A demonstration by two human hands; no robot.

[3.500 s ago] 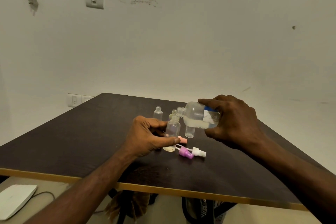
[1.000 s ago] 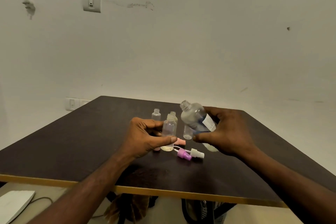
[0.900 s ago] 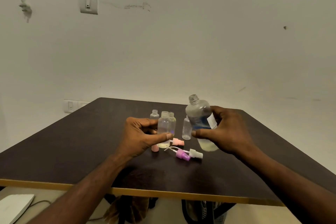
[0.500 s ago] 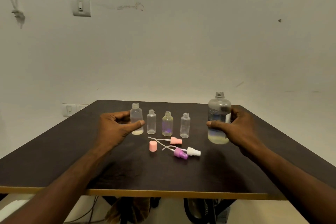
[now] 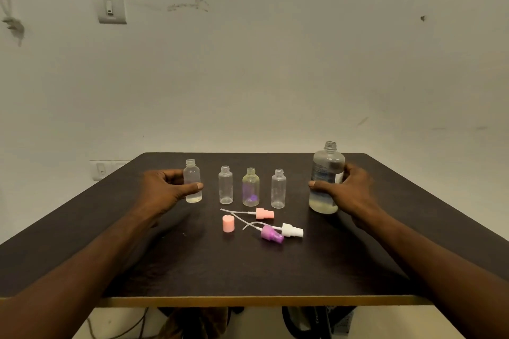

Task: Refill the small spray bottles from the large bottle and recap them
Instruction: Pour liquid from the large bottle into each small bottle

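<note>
Upright at the dark wooden table's (image 5: 82, 242) right side, the large clear uncapped plastic bottle (image 5: 327, 177), pale liquid pooled low, is clasped by the right hand (image 5: 349, 192), while the left hand (image 5: 162, 191) pinches a small clear uncapped bottle (image 5: 192, 181).

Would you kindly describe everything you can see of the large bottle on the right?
The large bottle looks like clear plastic, round-shouldered, with a threaded neck and no cap. It stands upright on the dark table, to the right of the row of small bottles. A pale yellowish liquid fills only its bottom part. A label with blue print wraps its middle. The right hand grips it, thumb across the front.
</note>
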